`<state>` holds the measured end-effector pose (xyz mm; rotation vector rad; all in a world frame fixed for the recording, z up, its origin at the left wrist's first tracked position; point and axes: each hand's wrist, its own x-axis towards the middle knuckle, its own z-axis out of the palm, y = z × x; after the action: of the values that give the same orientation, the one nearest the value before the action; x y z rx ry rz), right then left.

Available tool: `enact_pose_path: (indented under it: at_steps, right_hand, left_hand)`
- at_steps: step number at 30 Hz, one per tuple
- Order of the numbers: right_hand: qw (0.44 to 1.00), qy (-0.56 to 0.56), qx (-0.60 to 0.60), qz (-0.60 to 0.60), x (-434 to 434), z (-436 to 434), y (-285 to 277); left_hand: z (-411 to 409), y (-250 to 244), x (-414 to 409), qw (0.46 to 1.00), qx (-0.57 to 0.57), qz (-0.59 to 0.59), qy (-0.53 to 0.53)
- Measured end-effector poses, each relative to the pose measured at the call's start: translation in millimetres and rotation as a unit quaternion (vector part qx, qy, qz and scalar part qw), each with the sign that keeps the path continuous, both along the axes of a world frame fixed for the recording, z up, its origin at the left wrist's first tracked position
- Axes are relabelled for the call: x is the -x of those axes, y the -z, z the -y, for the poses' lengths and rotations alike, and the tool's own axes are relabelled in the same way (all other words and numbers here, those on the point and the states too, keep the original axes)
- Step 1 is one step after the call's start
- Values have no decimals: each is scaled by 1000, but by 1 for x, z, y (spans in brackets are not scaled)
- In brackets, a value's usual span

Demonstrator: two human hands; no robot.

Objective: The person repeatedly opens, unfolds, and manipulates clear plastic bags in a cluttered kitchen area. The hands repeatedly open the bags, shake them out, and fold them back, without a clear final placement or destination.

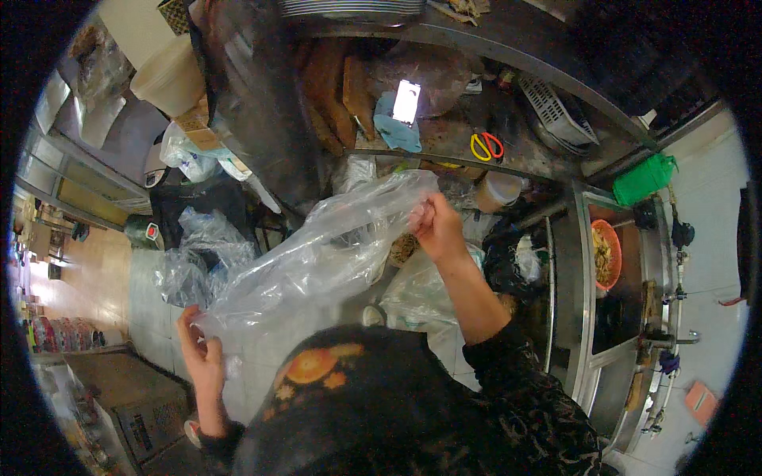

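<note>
A large clear plastic bag (303, 262) is stretched slantwise between my two hands. My left hand (205, 351) pinches its lower left end, fingers and thumb bent around the film. Higher and to the right, my right hand (439, 229) grips the other end near its top edge. Other crumpled clear plastic (208, 256) lies behind the left part of the bag. Below the bag, a filled translucent sack (422, 291) rests on the floor. Scissors (487, 146) with yellow and red handles and a lit phone (407, 101) on a blue cloth (396, 128) are on the dark shelf beyond.
To the right, an orange basket (606, 254) of food sits in a metal sink (619, 321). A white slotted basket (556, 107) and a lidded tub (499, 191) are at the upper right. A cardboard box (131, 404) stands at lower left. A metal shelf edge (464, 165) crosses ahead.
</note>
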<state>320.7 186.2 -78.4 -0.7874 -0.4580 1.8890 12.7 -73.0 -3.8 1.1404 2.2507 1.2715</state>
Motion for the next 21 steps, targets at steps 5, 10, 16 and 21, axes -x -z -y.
enact_pose_path:
  at_steps: [5, 10, 16, 21]
  right_hand:
    - [996, 32, 79, 16, 20, 5, -14]
    - [994, 52, 82, -54, 34, 16, -31]
    - [976, -50, 140, -160, 52, 40, -63]
    - [973, -81, 121, -177, 71, 53, -94]
  left_hand:
    - [5, 36, 25, 989, -22, -144, -20]
    - [0, 32, 30, 998, -56, -12, -39]
    - [5, 66, 14, 986, 5, 142, 83]
    - [1, 80, -19, 959, 164, 112, 204]
